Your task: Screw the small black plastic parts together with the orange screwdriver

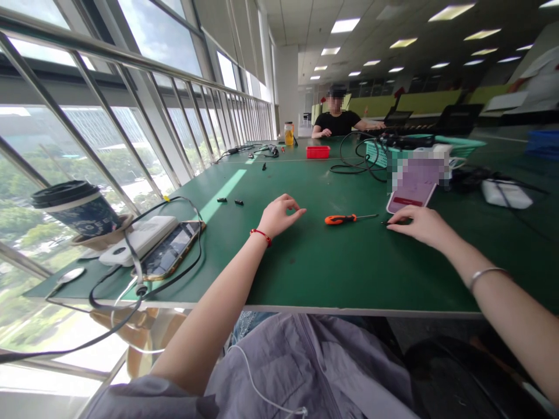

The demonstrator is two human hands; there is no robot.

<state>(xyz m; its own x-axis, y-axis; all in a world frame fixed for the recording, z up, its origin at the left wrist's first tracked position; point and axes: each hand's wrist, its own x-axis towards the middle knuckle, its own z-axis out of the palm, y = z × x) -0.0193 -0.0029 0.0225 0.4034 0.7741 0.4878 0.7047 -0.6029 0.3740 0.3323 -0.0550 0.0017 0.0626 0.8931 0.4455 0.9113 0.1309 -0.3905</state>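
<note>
Left hand resting mid-desk, thumb and forefinger pinched, possibly on something tiny. Right hand flat, fingertips on a small dark part beside the phone. Orange screwdriver lying untouched between both hands; work apparently barely begun.

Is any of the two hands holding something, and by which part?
The left hand holds nothing visible. The right hand only touches a small dark part with its fingertips.

I see an orange-handled screwdriver on the dark green table; beyond the screwdriver, a red tray.
</note>
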